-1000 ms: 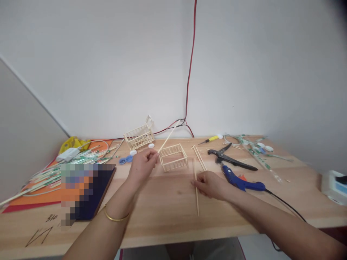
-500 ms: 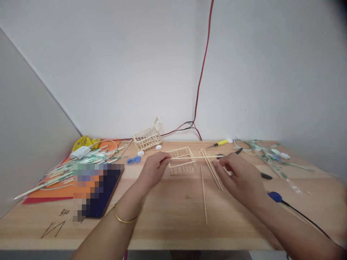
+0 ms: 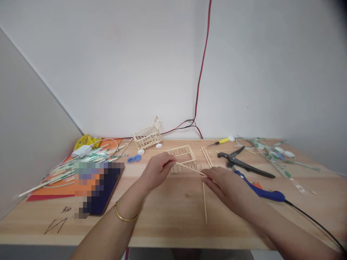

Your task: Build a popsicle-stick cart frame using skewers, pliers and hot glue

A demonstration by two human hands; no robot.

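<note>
My left hand pinches one end of a thin wooden stick between thumb and fingers. The fingers of my right hand are closed at the other end, so the stick slopes down to the right. Just behind it on the table is a small open frame of wooden sticks, partly covered by the left hand. A loose stick lies in front of the right fingertips. More sticks lie behind the right hand, which hides their near ends.
A small stick-built cart with white caps stands at the back. At right lie black pliers and a blue corded tool. A yellow-handled tool is farther back. Wrapped sticks and a dark phone-like slab occupy the left.
My right hand has moved left and down toward my left hand, uncovering the pliers and blue tool. The held stick, level before, now tilts down to the right.
</note>
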